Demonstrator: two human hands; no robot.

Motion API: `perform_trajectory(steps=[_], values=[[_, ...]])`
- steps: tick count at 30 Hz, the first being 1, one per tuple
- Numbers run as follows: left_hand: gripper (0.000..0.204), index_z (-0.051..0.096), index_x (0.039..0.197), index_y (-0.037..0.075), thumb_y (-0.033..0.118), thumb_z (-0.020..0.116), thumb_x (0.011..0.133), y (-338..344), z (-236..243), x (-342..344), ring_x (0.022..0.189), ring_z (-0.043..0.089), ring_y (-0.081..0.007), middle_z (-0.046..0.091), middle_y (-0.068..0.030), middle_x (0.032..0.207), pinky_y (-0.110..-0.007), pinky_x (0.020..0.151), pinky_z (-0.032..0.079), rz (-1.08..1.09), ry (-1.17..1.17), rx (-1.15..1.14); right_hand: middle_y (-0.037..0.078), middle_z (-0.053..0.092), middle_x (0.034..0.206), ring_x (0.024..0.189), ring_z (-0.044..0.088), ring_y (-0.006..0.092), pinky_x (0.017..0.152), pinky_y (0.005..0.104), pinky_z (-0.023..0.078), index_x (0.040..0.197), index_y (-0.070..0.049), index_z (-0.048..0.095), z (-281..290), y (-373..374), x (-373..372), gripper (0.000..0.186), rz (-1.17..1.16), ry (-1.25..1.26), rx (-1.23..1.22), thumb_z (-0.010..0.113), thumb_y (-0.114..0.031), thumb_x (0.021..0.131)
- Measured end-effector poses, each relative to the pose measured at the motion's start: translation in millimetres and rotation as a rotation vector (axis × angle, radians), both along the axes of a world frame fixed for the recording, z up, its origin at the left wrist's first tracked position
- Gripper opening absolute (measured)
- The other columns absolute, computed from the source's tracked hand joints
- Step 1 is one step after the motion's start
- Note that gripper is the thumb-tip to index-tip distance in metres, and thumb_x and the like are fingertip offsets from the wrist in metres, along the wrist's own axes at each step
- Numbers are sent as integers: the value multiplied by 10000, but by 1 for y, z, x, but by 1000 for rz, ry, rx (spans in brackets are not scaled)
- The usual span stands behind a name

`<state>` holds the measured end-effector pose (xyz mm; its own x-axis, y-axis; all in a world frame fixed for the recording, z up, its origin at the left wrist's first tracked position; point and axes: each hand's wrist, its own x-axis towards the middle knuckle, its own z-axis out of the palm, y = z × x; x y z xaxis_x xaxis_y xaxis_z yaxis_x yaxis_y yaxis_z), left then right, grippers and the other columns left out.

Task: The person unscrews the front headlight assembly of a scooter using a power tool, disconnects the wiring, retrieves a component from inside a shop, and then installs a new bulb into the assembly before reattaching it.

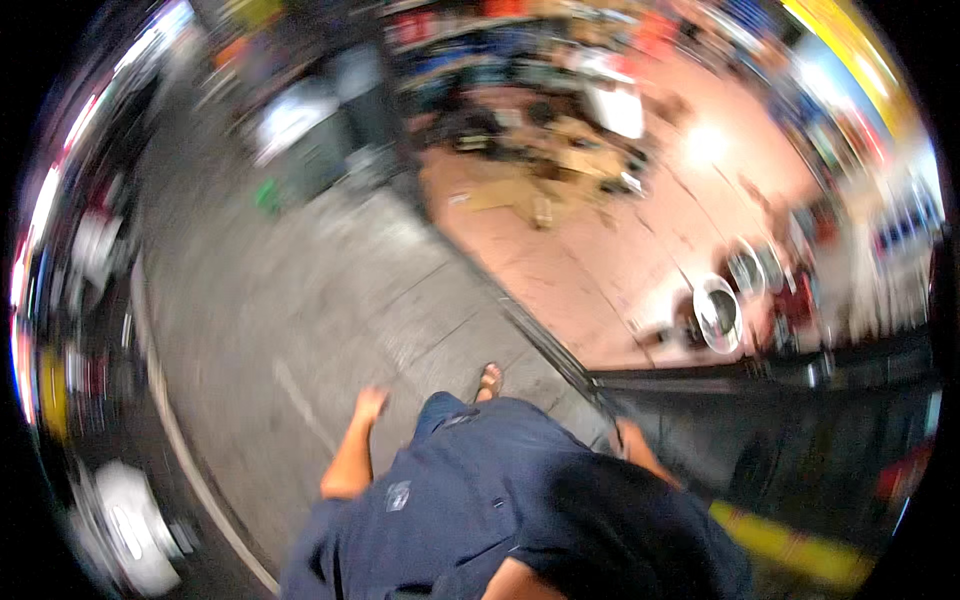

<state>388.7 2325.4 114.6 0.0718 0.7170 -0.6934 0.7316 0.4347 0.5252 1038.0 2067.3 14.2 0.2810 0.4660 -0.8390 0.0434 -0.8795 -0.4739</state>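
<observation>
Motion blurs much of the head view. My left hand (370,401) hangs beside my dark shirt over the grey pavement (240,300); its fingers are smeared, so I cannot tell whether they are closed. My sandalled foot (490,378) shows on the pavement ahead. My right hand (628,440) is low at my right side, near a dark edge that borders a pink tiled floor (620,280); its fingers are partly hidden and blurred, and I cannot make out whether it holds anything.
Grey bins (310,140) stand ahead. On the tiles lie flattened cardboard (500,195), dark clutter and a white round container (718,315). Shelves (450,30) line the back. A white vehicle (130,515) is beyond the curb (180,430) at left. A dark glossy panel (800,430) is at right.
</observation>
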Motion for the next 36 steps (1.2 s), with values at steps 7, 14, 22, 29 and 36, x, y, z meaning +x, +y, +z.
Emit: perform_trajectory(steps=[7,14,22,29,36], values=[[315,678,885,53,328,530,844,-21,-45,-66,607,580,-198,635,-111,711,-345,550,452,277,51,-435,115,654,946,814,634,209,646,327,515,1163,12,560,151,218,-49,481,13,-47,399,563,-399,913],[325,675,905,69,340,502,856,218,-92,5,651,580,-182,637,-94,751,-350,575,455,-42,25,-347,68,621,752,627,553,147,534,297,409,1122,11,600,95,237,-19,390,-420,-216,479,525,-329,946],[226,523,1057,62,259,526,946,610,15,313,682,554,-157,560,-17,792,-307,557,436,124,-481,170,120,610,720,652,607,247,605,407,480,1068,5,578,36,195,-39,456,-1179,-16,-47,471,-426,962],[447,479,1270,23,252,606,909,681,-30,567,632,574,-155,631,-44,855,-304,542,467,-100,-579,139,144,637,751,632,614,266,543,412,474,970,30,610,-87,240,102,420,-846,-5,-16,526,-380,933],[373,533,1157,32,286,597,892,667,-125,658,704,595,-185,636,-63,875,-331,608,487,-437,23,-316,84,639,940,766,605,166,615,308,487,1245,-16,522,-19,384,397,492,-1082,-286,333,569,-368,905]])
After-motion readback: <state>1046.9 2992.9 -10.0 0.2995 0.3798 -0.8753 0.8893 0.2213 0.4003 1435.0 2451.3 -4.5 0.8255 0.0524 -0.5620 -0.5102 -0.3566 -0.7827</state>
